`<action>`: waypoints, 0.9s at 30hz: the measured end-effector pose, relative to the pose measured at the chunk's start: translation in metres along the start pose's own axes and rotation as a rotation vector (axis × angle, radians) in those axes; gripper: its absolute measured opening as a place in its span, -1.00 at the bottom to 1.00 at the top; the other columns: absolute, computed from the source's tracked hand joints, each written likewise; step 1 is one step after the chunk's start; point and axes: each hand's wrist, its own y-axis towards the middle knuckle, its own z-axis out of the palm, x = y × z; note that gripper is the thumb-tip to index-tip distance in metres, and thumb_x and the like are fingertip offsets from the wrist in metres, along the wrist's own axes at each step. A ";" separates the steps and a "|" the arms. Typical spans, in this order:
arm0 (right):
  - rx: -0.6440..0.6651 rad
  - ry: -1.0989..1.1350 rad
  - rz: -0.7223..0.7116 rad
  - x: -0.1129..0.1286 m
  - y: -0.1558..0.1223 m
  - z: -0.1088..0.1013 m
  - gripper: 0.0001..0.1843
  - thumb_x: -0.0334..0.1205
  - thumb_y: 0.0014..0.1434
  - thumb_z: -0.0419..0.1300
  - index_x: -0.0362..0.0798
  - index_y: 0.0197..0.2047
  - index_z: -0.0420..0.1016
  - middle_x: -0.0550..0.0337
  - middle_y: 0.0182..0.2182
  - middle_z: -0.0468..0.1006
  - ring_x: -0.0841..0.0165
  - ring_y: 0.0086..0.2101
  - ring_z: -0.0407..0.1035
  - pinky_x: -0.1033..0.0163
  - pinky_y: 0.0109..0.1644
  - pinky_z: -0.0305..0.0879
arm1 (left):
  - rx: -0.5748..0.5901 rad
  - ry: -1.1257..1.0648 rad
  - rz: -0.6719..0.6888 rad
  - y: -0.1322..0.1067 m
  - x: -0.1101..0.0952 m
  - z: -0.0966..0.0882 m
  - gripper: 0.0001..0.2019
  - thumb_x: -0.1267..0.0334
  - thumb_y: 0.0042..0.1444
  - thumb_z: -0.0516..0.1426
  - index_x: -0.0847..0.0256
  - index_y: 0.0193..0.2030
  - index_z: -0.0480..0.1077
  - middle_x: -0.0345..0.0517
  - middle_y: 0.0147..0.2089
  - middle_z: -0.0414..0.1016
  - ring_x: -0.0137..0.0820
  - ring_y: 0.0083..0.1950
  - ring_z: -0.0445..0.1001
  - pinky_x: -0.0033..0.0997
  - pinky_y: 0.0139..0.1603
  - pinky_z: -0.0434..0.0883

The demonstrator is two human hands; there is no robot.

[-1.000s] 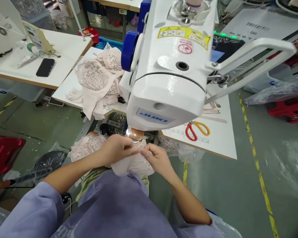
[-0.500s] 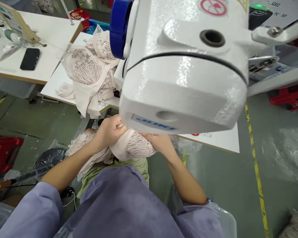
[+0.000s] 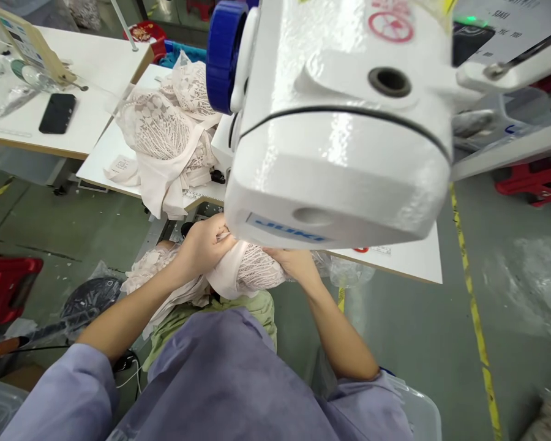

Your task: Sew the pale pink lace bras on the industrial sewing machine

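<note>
A pale beige lace bra (image 3: pixel 259 269) lies under the head of a white sewing machine (image 3: pixel 335 177), partly over my lap. My left hand (image 3: pixel 206 242) pinches its smooth band, thumb against the bent fingers. On the lace cup's right side, my right hand (image 3: pixel 296 263) grips the fabric, its fingertips partly covered by the machine head. The needle and presser foot are hidden behind the machine head. More beige lace fabric (image 3: pixel 151 263) hangs below my left forearm.
A pile of beige lace bras (image 3: pixel 160 135) rests on the white table left of the machine. A black phone (image 3: pixel 57 113) lies on the neighbouring table (image 3: pixel 92 58). Red stools (image 3: pixel 9 285) stand at both sides. A clear plastic bag (image 3: pixel 349 269) hangs by the table's front edge.
Both hands keep their hold on the bra, with only a slight shift. The whole view has moved a little; the piled bras look the same.
</note>
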 end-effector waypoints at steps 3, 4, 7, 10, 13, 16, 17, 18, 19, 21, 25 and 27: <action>0.169 0.142 -0.009 -0.031 -0.001 0.010 -0.08 0.49 -0.11 0.34 -0.08 0.08 0.54 -0.06 0.05 0.61 0.04 0.08 0.48 -0.02 0.20 0.39 | -0.011 0.016 0.004 0.000 0.001 -0.006 -0.83 0.15 0.17 0.13 0.19 -0.35 0.40 -0.25 -0.56 0.32 -0.38 -0.44 0.33 -0.37 -0.29 0.36; 0.274 0.191 -0.017 -0.042 -0.003 0.014 0.03 0.50 -0.17 0.36 -0.10 0.18 0.48 -0.11 0.13 0.56 0.04 0.12 0.46 -0.01 0.21 0.38 | -0.014 0.025 0.004 -0.001 0.002 -0.008 -0.82 0.14 0.17 0.13 0.19 -0.34 0.40 -0.25 -0.56 0.32 -0.38 -0.43 0.33 -0.39 -0.30 0.35; 0.569 0.281 0.027 -0.069 -0.010 0.020 0.01 0.30 -0.17 0.48 -0.12 0.23 0.45 -0.15 0.16 0.53 0.10 0.10 0.48 0.05 0.18 0.41 | -0.024 0.045 -0.019 -0.001 0.003 -0.012 -0.83 0.16 0.16 0.13 0.21 -0.35 0.37 -0.26 -0.57 0.29 -0.42 -0.44 0.30 -0.45 -0.35 0.29; 0.624 0.397 0.137 -0.087 -0.023 0.016 -0.35 0.12 -0.08 0.50 -0.12 0.00 0.62 -0.03 -0.05 0.67 0.19 -0.05 0.57 0.07 0.12 0.44 | -0.030 0.045 -0.053 -0.003 0.001 -0.012 -0.87 0.23 0.17 0.12 0.21 -0.37 0.32 -0.29 -0.58 0.24 -0.48 -0.48 0.23 -0.48 -0.40 0.21; 0.497 0.571 0.299 -0.098 -0.039 0.006 -0.47 0.11 -0.19 0.55 -0.12 -0.27 0.68 0.05 -0.30 0.72 0.21 -0.27 0.61 0.10 -0.04 0.51 | -0.027 0.033 -0.070 -0.006 -0.001 -0.010 -0.85 0.24 0.16 0.14 0.21 -0.39 0.28 -0.33 -0.60 0.15 -0.52 -0.52 0.16 -0.49 -0.45 0.13; 0.361 0.641 0.367 -0.104 -0.052 -0.003 -0.49 0.16 -0.21 0.55 -0.11 -0.38 0.68 0.09 -0.46 0.69 0.25 -0.43 0.58 0.17 -0.23 0.53 | -0.006 0.029 -0.082 -0.009 -0.003 -0.009 -0.87 0.25 0.18 0.14 0.21 -0.35 0.30 -0.34 -0.60 0.13 -0.54 -0.55 0.11 -0.49 -0.49 0.06; 0.320 0.646 0.366 -0.104 -0.056 -0.005 -0.50 0.17 -0.20 0.54 -0.09 -0.39 0.68 0.11 -0.48 0.69 0.27 -0.46 0.57 0.20 -0.27 0.52 | 0.001 0.031 -0.085 -0.010 -0.004 -0.009 -0.87 0.24 0.20 0.14 0.21 -0.34 0.32 -0.35 -0.60 0.13 -0.55 -0.56 0.10 -0.49 -0.50 0.05; 0.274 0.654 0.364 -0.103 -0.060 -0.007 -0.51 0.18 -0.19 0.54 -0.08 -0.40 0.68 0.12 -0.49 0.69 0.29 -0.49 0.56 0.23 -0.31 0.51 | 0.008 0.039 -0.087 -0.010 -0.003 -0.009 -0.87 0.23 0.21 0.13 0.21 -0.32 0.33 -0.34 -0.60 0.14 -0.55 -0.56 0.11 -0.49 -0.50 0.05; 0.230 0.660 0.361 -0.100 -0.064 -0.009 -0.52 0.19 -0.19 0.54 -0.06 -0.41 0.67 0.14 -0.50 0.68 0.31 -0.51 0.54 0.25 -0.34 0.49 | 0.017 0.053 -0.083 -0.011 -0.003 -0.010 -0.86 0.21 0.23 0.13 0.21 -0.31 0.34 -0.33 -0.59 0.16 -0.54 -0.55 0.13 -0.49 -0.50 0.06; 0.163 0.666 0.347 -0.093 -0.071 -0.013 -0.54 0.18 -0.19 0.54 -0.04 -0.42 0.67 0.17 -0.52 0.67 0.34 -0.56 0.49 0.28 -0.42 0.45 | 0.030 0.106 -0.055 -0.014 -0.001 -0.011 -0.84 0.19 0.27 0.11 0.21 -0.29 0.36 -0.28 -0.53 0.28 -0.51 -0.51 0.23 -0.49 -0.50 0.12; 0.094 0.651 0.298 -0.069 -0.085 -0.027 -0.59 0.15 -0.14 0.53 -0.01 -0.43 0.67 0.22 -0.56 0.63 0.35 -0.58 0.44 0.28 -0.45 0.41 | -0.140 0.253 0.148 -0.028 -0.007 -0.006 -0.90 0.24 0.28 0.12 0.20 -0.16 0.39 -0.06 -0.21 0.54 -0.35 -0.20 0.51 -0.41 -0.24 0.42; 0.121 0.559 0.198 -0.049 -0.090 -0.033 -0.60 0.18 -0.04 0.47 -0.01 -0.45 0.66 0.23 -0.58 0.60 0.36 -0.59 0.41 0.27 -0.46 0.37 | -0.214 0.255 0.356 -0.041 -0.022 0.001 -0.86 0.29 0.28 0.12 0.18 -0.05 0.37 0.01 -0.07 0.57 -0.27 0.01 0.54 -0.29 -0.01 0.48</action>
